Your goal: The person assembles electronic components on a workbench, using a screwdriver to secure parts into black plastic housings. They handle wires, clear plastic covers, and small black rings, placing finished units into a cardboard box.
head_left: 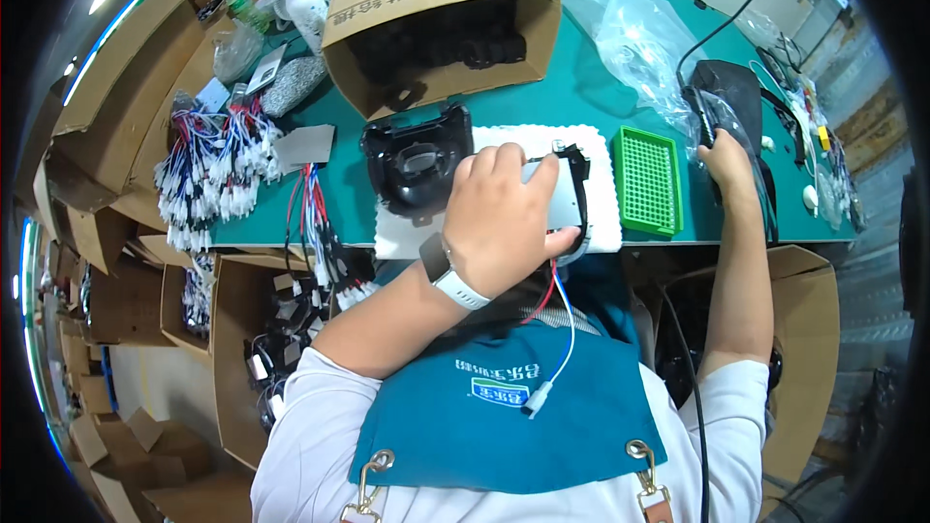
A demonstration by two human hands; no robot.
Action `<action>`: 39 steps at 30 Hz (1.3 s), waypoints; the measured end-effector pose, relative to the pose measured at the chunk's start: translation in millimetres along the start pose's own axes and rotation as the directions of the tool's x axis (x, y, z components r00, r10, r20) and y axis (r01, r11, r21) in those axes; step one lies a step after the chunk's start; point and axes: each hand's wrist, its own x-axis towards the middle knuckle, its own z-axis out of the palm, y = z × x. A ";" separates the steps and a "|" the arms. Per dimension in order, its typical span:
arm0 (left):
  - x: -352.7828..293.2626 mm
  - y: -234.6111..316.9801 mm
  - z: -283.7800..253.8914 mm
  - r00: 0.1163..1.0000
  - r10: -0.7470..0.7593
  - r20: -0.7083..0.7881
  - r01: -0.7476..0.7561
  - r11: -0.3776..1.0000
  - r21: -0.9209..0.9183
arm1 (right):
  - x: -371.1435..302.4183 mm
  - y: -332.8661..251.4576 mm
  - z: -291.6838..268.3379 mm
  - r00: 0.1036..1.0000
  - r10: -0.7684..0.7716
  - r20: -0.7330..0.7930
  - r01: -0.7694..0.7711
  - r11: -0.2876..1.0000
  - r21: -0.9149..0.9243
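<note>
My left hand (506, 208), with a white-strapped watch on its wrist, is closed round a black plastic housing (578, 169) with a silver metal plate (565, 205). The hand hides much of it. Red, blue and white wires run from it down over my apron to a white connector (538, 399). Beneath lies a white cloth (603, 223). Just left of the hand sits a glossy black shell (418, 179), hollow side up. Farther right, my right hand (727, 160) grips a black corded electric screwdriver (704, 118), its tip not clearly visible.
A green perforated tray (649, 181) stands between my hands. An open cardboard box (441, 0) of black parts is behind. Wire bundles with white connectors (218, 169) lie left; clear plastic bags (644, 34) lie at back right. A black cable (693, 368) hangs past my right arm.
</note>
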 end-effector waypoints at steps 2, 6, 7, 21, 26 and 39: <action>0.0 0.5 4.5 0.998 -0.047 0.028 0.047 0.999 0.013 | -0.1 -6.1 -4.1 0.999 0.020 0.045 -0.020 1.000 0.013; -2.1 -2.8 13.0 0.999 -0.022 0.031 0.023 0.999 -0.027 | 21.7 33.6 18.4 0.998 -0.011 -0.055 0.030 0.933 0.358; -2.3 -3.8 15.1 1.000 -0.014 0.022 0.015 0.999 -0.048 | 24.7 44.1 18.8 0.998 -0.014 -0.066 0.044 0.878 0.477; -8.9 -14.2 30.0 0.999 -0.010 0.053 0.019 0.983 -0.183 | -50.2 -64.8 -77.1 0.777 0.310 -0.548 0.582 -0.022 0.813; -7.0 -16.4 29.8 0.996 -0.014 0.083 0.031 0.976 -0.217 | -33.0 -79.3 -48.7 0.811 0.230 -0.538 0.573 -0.125 0.810; -5.7 -20.1 29.7 0.992 -0.008 0.125 0.038 0.971 -0.235 | -17.6 -69.2 -27.1 0.854 0.068 -0.516 0.517 -0.213 0.829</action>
